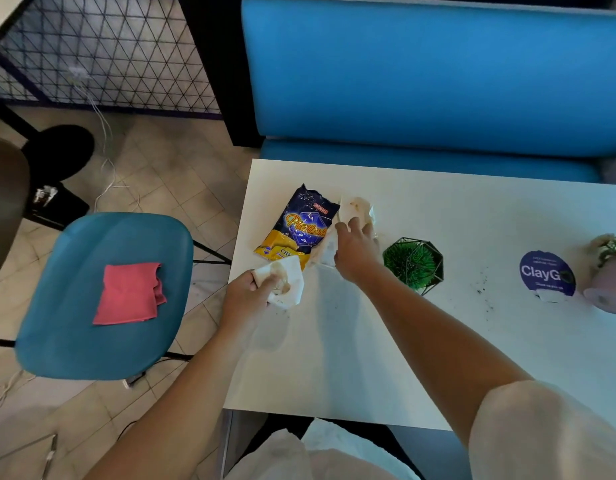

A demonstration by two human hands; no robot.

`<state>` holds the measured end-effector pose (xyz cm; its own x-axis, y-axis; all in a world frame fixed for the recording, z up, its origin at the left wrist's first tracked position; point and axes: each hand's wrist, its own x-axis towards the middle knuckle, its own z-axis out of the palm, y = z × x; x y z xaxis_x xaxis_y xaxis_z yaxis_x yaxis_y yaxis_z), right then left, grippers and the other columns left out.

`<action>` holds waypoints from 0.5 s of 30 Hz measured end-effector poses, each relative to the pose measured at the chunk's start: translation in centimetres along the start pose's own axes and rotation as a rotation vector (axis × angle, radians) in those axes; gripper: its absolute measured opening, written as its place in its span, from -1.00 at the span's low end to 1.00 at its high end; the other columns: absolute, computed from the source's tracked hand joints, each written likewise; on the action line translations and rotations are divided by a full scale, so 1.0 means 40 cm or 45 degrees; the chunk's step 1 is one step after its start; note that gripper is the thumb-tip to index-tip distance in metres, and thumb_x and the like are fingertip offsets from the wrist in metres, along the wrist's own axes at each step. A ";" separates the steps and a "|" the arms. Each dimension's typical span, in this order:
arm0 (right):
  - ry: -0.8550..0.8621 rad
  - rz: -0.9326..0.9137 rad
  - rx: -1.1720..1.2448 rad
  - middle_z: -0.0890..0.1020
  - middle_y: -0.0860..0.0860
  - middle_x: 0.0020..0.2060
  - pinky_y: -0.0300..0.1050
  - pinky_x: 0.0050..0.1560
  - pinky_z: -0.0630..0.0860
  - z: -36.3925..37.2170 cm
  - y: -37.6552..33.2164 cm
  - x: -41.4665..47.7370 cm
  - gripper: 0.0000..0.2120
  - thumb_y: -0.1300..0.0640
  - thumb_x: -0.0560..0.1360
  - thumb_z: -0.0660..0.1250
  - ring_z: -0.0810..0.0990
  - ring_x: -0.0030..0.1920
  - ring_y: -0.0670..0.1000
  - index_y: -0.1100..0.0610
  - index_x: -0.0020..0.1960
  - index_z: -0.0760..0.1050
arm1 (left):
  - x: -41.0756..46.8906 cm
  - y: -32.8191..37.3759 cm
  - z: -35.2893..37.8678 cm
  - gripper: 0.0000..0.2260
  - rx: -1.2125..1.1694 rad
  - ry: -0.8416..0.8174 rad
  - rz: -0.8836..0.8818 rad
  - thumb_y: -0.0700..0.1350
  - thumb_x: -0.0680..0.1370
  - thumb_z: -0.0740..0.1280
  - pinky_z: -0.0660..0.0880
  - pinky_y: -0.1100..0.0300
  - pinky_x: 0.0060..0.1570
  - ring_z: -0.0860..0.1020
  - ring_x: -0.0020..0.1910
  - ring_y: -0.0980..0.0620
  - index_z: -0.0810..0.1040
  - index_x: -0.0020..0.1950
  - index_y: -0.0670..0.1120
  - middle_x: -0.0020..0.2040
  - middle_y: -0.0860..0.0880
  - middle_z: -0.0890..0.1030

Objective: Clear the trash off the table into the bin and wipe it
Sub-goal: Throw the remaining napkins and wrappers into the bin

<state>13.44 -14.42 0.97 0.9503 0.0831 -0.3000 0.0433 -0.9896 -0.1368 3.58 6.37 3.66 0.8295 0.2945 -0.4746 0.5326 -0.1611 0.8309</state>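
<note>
On the white table (438, 216) lies a blue and yellow chip bag (299, 226) near the left edge. My left hand (245, 294) grips a stained white napkin (285, 280) at the table's left edge, just below the bag. To the right of the bag, my right hand (355, 252) rests on a second crumpled, stained napkin (355, 206), with the fingers curling onto it. A pink cloth (129, 292) lies folded on the blue chair seat (74, 258) to the left. No bin shows in this view.
A green plant in a wire frame (414, 263) stands just right of my right hand. Further right are a purple round sign (546, 273) and a pink pot (609, 282). Dark crumbs (483, 289) dot the table. A blue bench (434, 74) runs behind.
</note>
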 end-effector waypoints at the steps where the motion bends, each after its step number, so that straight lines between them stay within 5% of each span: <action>1: -0.027 -0.005 -0.046 0.33 0.14 0.39 0.19 0.25 0.49 0.003 0.006 0.013 -0.40 0.19 0.51 0.39 0.30 0.43 0.31 0.11 0.50 0.26 | 0.006 -0.001 0.002 -0.88 0.027 0.004 0.007 -0.09 0.59 0.43 0.49 0.29 -0.36 0.56 -0.38 0.22 0.66 -0.11 -0.09 -0.31 0.09 0.66; 5: -0.095 -0.037 -0.214 0.39 0.14 0.36 0.15 0.27 0.49 0.013 0.015 0.044 -0.43 0.24 0.51 0.36 0.31 0.44 0.30 0.16 0.47 0.28 | 0.023 -0.010 0.006 -0.84 0.093 0.018 -0.006 -0.03 0.58 0.45 0.49 0.10 -0.21 0.59 -0.27 0.05 0.66 -0.17 -0.06 -0.30 0.06 0.67; 15: -0.125 -0.078 -0.225 0.45 0.13 0.25 0.05 0.14 0.56 0.026 0.027 0.044 -0.37 0.21 0.49 0.42 0.43 0.28 0.18 0.06 0.47 0.23 | 0.021 -0.012 0.025 -0.84 0.111 0.031 -0.054 0.03 0.54 0.47 0.53 0.05 -0.14 0.65 -0.16 -0.01 0.67 -0.15 -0.03 -0.25 0.08 0.70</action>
<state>14.83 -15.22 -0.69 0.9100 0.1461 -0.3881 0.1618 -0.9868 0.0079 4.19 5.76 2.56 0.8021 0.3252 -0.5009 0.5807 -0.2289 0.7813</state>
